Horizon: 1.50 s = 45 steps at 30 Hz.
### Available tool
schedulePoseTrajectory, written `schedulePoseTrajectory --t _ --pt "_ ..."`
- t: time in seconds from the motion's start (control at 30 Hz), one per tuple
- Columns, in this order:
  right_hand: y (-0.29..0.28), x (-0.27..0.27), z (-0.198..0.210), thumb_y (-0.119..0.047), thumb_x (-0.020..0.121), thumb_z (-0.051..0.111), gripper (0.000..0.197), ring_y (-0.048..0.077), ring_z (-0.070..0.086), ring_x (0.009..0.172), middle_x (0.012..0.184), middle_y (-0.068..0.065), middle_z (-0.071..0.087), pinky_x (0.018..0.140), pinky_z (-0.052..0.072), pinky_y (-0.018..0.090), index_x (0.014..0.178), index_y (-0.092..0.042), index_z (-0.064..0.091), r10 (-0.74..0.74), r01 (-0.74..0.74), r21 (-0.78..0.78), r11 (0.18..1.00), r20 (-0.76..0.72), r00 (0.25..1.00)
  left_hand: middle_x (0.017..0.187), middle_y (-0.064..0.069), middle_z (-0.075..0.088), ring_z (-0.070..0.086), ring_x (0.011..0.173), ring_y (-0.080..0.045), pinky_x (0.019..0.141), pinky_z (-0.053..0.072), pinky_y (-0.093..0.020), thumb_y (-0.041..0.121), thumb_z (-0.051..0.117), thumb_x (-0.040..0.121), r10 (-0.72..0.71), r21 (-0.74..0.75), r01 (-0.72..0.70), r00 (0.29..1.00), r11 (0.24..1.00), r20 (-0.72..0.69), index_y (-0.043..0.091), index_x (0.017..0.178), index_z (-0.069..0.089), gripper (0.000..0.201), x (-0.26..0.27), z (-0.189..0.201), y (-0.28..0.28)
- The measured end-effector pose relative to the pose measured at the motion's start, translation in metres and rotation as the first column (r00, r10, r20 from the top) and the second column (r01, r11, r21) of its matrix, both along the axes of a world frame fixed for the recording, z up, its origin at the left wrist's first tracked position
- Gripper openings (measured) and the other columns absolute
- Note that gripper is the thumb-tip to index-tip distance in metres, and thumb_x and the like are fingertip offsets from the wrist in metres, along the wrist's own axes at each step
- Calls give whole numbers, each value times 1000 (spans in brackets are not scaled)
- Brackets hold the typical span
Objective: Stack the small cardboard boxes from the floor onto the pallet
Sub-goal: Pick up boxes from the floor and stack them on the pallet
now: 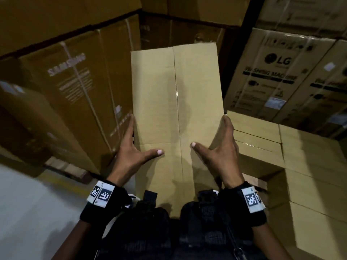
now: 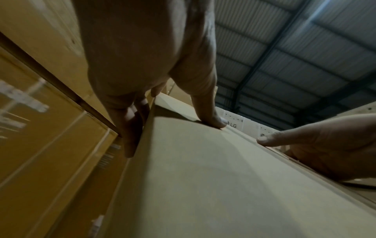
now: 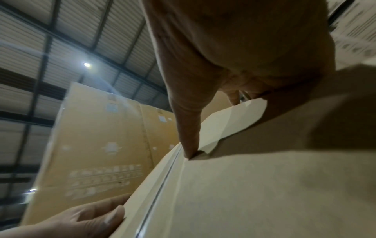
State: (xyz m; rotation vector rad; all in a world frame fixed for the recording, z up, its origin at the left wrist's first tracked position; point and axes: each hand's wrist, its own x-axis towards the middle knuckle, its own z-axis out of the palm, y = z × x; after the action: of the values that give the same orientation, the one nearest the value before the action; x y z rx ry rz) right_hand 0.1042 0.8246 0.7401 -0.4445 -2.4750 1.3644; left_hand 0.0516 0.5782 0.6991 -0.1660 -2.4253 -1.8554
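Cardboard box (image 1: 176,102) is clamped between left hand (image 1: 131,149) and right hand (image 1: 222,147): straight fingers (image 2: 130,136) press its sides, thumbs (image 1: 155,152) lie flat on top. Transfer step in hand. Next, judged: set it squarely onto stacked boxes (image 1: 308,152) right of the grip.

The box (image 1: 176,102) I carry loses its near end behind my vest (image 1: 146,231); its underside is out of sight. Small print on the LG carton (image 1: 277,76) and the Samsung carton (image 1: 75,81) is too blurred to read. The stacked boxes (image 1: 309,175) run off the right edge.
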Motion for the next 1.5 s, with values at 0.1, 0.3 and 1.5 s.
schedulePoseTrajectory --t 0.1,0.3,1.5 --pt "-2 -43 -1 -48 71 88 119 34 31 147 163 2 32 116 35 55 156 -47 6 -130 130 12 991 -5 992 167 12 21 28 150 -14 120 33 -52 54 97 52 -125 -28 125 992 992 -4 46 160 11 139 -75 1 5" --pt "-1 -93 12 -44 73 88 117 28 33 147 164 -2 30 116 37 53 157 -44 7 -400 396 -75 915 -42 916 157 16 27 31 146 -13 119 34 -52 59 93 51 -388 -122 381 921 916 -35 48 159 10 137 -199 28 38" --pt "209 -226 -280 -50 74 83 97 21 61 118 136 -6 59 100 53 41 151 -42 24 -805 965 -70 -252 569 -169 154 5 34 39 139 -16 115 40 -44 26 94 68 -811 -164 962 -85 -218 579 38 161 16 122 -416 -283 528"
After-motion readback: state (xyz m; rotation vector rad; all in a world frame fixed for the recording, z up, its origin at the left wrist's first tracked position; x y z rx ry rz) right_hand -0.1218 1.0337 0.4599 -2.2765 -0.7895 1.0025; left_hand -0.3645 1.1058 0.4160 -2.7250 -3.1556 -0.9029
